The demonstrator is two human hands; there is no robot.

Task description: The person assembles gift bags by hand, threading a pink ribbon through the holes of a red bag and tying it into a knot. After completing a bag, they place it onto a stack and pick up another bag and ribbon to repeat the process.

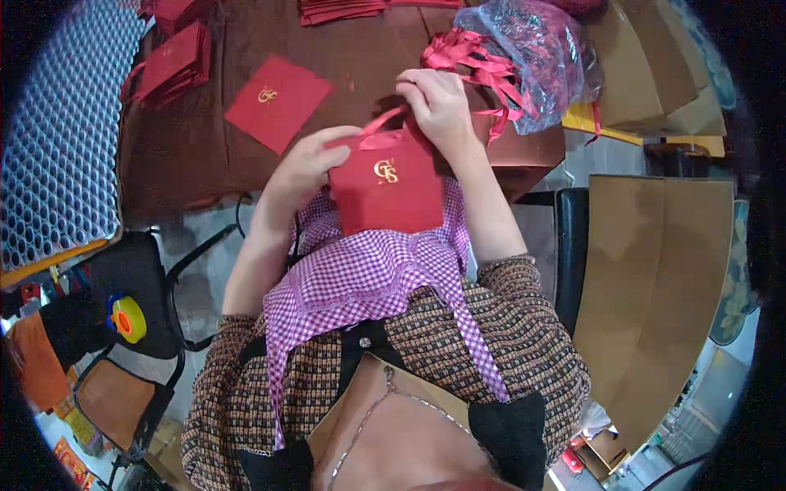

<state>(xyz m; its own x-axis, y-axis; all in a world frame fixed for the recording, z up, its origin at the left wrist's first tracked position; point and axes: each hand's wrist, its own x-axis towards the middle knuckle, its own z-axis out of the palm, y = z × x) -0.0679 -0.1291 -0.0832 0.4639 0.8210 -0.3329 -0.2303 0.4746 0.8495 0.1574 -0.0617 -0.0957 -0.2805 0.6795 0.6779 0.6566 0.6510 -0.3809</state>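
Observation:
A small red paper gift bag (389,196) with a gold emblem stands upright at the table's near edge, against my checked apron. My left hand (315,164) is closed on its upper left corner, thumb on the front. A red ribbon (383,123) loops up from the bag's top edge toward my right hand (438,106). The fingers of that hand are curled over the ribbon's far end, and their tips are partly hidden. To the left lies a flat red bag (278,102) with the same kind of gold emblem.
A heap of red ribbons (475,61) spills beside a clear plastic bag (540,57) at the far right. Stacked red bags (176,65) sit at the far left, with more (340,10) at the back. Cardboard (655,286) stands to the right; a chair (119,401) is at lower left.

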